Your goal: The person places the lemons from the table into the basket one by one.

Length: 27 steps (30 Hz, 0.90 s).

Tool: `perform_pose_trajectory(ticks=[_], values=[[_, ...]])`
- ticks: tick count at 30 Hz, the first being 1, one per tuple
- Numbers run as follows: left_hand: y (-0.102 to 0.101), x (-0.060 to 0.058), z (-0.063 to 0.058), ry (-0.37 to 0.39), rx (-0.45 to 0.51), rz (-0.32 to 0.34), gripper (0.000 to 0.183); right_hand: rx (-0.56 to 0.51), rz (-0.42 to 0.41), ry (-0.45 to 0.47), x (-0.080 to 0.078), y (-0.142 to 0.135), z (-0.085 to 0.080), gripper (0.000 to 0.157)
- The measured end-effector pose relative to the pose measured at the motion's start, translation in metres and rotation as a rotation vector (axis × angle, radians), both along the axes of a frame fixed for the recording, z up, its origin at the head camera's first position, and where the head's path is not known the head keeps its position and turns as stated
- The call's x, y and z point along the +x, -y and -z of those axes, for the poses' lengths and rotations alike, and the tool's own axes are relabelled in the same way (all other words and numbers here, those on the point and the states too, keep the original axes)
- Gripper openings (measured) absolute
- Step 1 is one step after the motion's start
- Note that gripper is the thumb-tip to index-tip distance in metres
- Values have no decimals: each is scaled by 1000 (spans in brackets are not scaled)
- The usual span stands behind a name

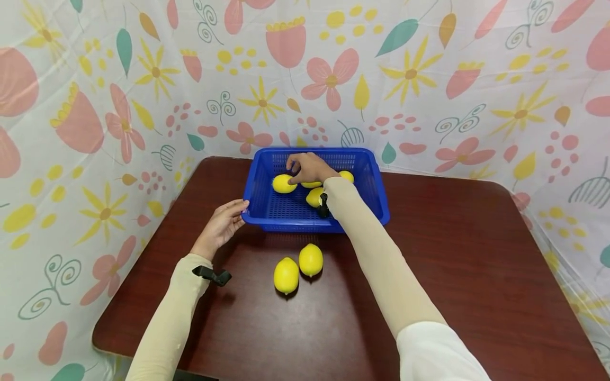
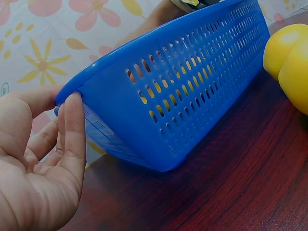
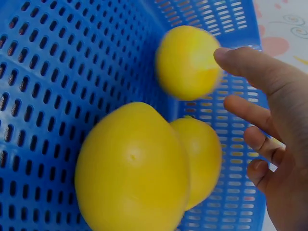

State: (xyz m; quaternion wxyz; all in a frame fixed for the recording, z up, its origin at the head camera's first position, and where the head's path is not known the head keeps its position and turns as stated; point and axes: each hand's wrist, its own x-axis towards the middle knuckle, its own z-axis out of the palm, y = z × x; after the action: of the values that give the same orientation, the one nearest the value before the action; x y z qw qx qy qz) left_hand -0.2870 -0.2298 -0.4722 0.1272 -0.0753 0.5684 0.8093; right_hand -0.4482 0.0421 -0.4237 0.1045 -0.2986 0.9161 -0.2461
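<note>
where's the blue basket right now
In the head view, the blue basket sits near the middle, toward the far edge of the table, just beyond two lemons. The left hand grips its near left corner.

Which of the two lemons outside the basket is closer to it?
The lemon on the right in the head view: it lies nearer the blue basket's front, while the left lemon sits closer to the person.

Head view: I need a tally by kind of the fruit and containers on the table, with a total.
Lemons: 6 (4 inside the blue basket, 2 in front of it on the table)
Baskets: 1
Total: 7
</note>
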Motion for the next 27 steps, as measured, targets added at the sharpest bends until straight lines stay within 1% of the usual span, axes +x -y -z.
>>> perform_pose_trajectory(ticks=[7,11,14,17,20,24,27], values=[[-2,-1,-2,-1,-6,-4,11,-11,1,-8,1,-11,-17,53],[-3,-1,-2,4,10,-3,8,-20,-10,-21,7,-17,-31,54],[-3,-1,-2,-2,21,1,6,-40,-12,-33,17,-20,-44,51],[-4,-1,-3,-1,26,2,6,-70,6,-62,31,-25,-55,47],[-3,-1,-3,7,27,6,9,-115,52,-118,49,-27,-62,43],[-1,-1,-2,17,17,9,12,-167,140,-173,80,-26,-65,41],[-1,-1,-2,17,10,6,13,-189,181,-182,107,-26,-67,43]])
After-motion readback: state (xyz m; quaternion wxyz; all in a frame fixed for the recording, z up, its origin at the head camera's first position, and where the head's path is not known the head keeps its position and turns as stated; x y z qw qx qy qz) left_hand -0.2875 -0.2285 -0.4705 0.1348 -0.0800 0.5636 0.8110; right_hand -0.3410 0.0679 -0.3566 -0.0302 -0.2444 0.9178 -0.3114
